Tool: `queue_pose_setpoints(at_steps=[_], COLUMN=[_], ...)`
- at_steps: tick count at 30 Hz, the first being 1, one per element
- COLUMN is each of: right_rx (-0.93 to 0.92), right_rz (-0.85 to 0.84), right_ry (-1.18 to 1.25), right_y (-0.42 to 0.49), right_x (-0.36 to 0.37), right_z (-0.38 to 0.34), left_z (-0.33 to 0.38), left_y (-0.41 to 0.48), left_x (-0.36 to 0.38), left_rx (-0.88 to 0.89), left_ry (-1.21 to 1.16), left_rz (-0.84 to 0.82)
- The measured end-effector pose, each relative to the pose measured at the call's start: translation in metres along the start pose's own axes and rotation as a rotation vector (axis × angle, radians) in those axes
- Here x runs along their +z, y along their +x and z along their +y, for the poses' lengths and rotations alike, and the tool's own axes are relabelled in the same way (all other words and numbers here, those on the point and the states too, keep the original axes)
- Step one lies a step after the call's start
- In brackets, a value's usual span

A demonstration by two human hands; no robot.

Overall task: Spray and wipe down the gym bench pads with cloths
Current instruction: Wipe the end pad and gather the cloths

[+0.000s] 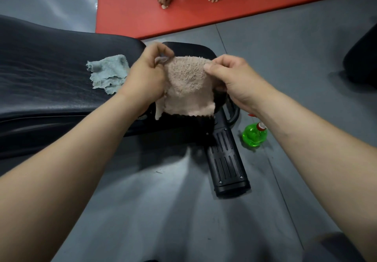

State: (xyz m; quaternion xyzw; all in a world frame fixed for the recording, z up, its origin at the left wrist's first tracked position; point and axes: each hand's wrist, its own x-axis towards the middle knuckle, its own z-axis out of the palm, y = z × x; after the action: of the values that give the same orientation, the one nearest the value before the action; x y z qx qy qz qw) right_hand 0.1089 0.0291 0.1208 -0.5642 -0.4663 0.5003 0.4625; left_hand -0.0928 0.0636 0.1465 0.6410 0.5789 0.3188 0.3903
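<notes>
Above the black bench pad point(51, 74), both hands pinch a beige cloth point(188, 86): left hand point(146, 76) and right hand point(230, 78) at its top corners. A blue cloth point(108, 74) lies on the pad; a green bottle point(254, 135) stands on the floor.

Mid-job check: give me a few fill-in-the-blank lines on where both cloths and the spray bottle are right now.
1. The left hand and right hand hold the beige cloth stretched ___ them.
2. The blue-grey cloth lies ___ the long bench pad.
3. The green spray bottle stands on the ___.
Missing: between; on; floor.
</notes>
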Motion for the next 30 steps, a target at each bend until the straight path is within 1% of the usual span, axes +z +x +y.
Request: queue_pose_setpoints(at_steps=[4,6,8,11,14,16,18,20,22,23,27,28,30], right_rx=[-0.092,-0.119,-0.113,-0.123,-0.138,-0.157,-0.159,-0.148,-0.174,-0.193,-0.285,-0.29,-0.274], right_rz=[0.048,0.045,0.02,-0.052,-0.04,0.01,0.021,-0.073,-0.16,-0.156,0.059,0.088,0.067], right_ry=[0.009,0.009,-0.014,-0.206,-0.335,-0.366,-0.442,-0.527,-0.694,-0.74,-0.686,-0.648,-0.526], right_y=[-0.001,-0.002,-0.003,-0.006,-0.01,-0.005,-0.002,-0.004,-0.006,-0.007,-0.002,-0.001,-0.001], right_x=[-0.004,-0.003,-0.003,-0.011,-0.014,-0.013,-0.01,-0.008,-0.008,-0.007,-0.011,-0.013,-0.014], right_z=[-0.001,-0.004,-0.007,-0.006,-0.002,0.002,0.005,0.006,0.012,0.014,0.012,0.009,0.002], left_z=[-0.003,0.0,0.003,0.006,0.004,0.002,-0.001,-0.007,-0.011,-0.012,-0.013,-0.016,-0.015], left_y=[-0.001,-0.002,-0.005,-0.009,-0.011,-0.013,-0.016,-0.016,-0.017,-0.016,-0.014,-0.012,-0.011], left_x=[0.0,-0.001,-0.003,-0.005,-0.007,-0.009,-0.012,-0.012,-0.013,-0.015,-0.026,-0.028,-0.031], left_rx=[0.012,0.034,0.07,0.102,0.089,0.091,0.113,0.152,0.193,0.217,0.327,0.345,0.363], left_ry=[0.093,0.117,0.15,0.149,0.168,0.263,0.432,0.563,0.609,0.613,0.589,0.57,0.515], left_rz=[0.021,0.028,-0.001,-0.053,-0.083,-0.151,-0.22,-0.261,-0.235,-0.206,-0.083,-0.071,-0.066])
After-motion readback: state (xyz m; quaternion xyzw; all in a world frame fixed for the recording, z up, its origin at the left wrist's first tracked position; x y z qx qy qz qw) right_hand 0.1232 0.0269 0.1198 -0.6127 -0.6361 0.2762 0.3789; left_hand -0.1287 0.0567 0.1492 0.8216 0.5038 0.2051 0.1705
